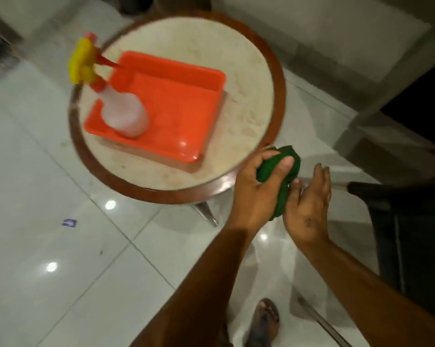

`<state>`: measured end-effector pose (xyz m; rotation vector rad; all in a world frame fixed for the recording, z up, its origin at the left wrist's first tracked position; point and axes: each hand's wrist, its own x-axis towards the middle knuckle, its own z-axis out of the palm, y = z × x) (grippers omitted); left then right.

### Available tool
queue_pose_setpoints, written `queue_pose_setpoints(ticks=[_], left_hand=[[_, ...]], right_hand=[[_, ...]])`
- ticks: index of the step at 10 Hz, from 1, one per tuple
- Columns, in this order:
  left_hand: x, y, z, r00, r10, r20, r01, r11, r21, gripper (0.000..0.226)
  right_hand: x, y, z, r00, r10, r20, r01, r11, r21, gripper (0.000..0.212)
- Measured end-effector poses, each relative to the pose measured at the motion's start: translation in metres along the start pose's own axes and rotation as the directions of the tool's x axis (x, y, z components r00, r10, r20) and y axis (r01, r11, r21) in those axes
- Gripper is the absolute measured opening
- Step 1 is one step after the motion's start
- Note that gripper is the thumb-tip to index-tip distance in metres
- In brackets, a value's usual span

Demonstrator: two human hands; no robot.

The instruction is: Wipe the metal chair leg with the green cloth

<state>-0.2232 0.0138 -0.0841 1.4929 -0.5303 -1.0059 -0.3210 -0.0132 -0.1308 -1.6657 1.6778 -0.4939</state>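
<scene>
White glossy floor tiles (48, 186) surround a round table (249, 78) with a pale stone top and a dark wooden rim. On the table sits an orange tray (181, 96); inside it, toward 9 o'clock, stands a translucent spray bottle (125, 113) with a yellow and red trigger head, and nothing else shows in the tray. At the table's 4 o'clock edge, the left hand (259, 194) closes around a bunched green cloth (285, 176), thumb pressed on top. The right hand (308, 209), fingers loosely spread, touches the cloth's lower fold without clasping it. A metal chair leg (319, 182) lies just behind the cloth, leading to a dark chair (409, 221) at 3 o'clock. A sandalled foot (264, 321) shows at 6 o'clock.
</scene>
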Motion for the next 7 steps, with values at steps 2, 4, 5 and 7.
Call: queue_pose_setpoints(ticks=[2, 4, 5, 7], left_hand=[[0.065, 0.050, -0.097, 0.932, 0.357, -0.069, -0.281, 0.827, 0.486, 0.026], [0.150, 0.039, -0.142, 0.962, 0.273, -0.005, -0.170, 0.613, 0.772, 0.033], [0.162, 0.029, -0.149, 0.986, 0.151, 0.069, -0.136, 0.491, 0.861, 0.033], [0.145, 0.113, -0.137, 0.960, 0.252, 0.122, -0.212, 0.370, 0.904, 0.060]], right_hand=[[0.020, -0.082, 0.047, 0.948, -0.283, 0.145, 0.308, 0.931, -0.197, 0.060], [0.038, -0.100, 0.079, 0.915, -0.320, 0.245, 0.397, 0.825, -0.402, 0.062], [0.039, -0.104, 0.066, 0.909, -0.329, 0.258, 0.411, 0.815, -0.408, 0.065], [0.048, -0.209, -0.049, 0.902, -0.413, 0.128, 0.432, 0.872, -0.229, 0.068]])
